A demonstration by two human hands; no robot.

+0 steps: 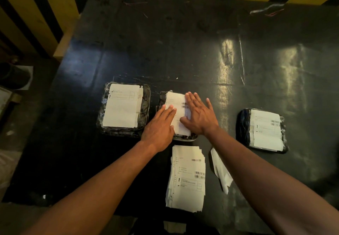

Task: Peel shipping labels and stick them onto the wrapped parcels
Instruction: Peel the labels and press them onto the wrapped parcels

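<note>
Black glossy surface (201,51) before yellow-and-black striped wall (36,14). Left hand (159,126) and right hand (200,115) flat, fingers (192,97) straight and released, pressing white label (178,110) onto middle wrapped parcel (163,97). Label directly under both palms. Labelled parcel at left (124,106), another well apart at right (262,130). Stack of shipping labels (187,177) near front edge, loose backing paper (221,170) just beside it.

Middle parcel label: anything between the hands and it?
Nothing visible. The left hand and right hand lie flat, pressing directly on the label atop the middle parcel.
</note>
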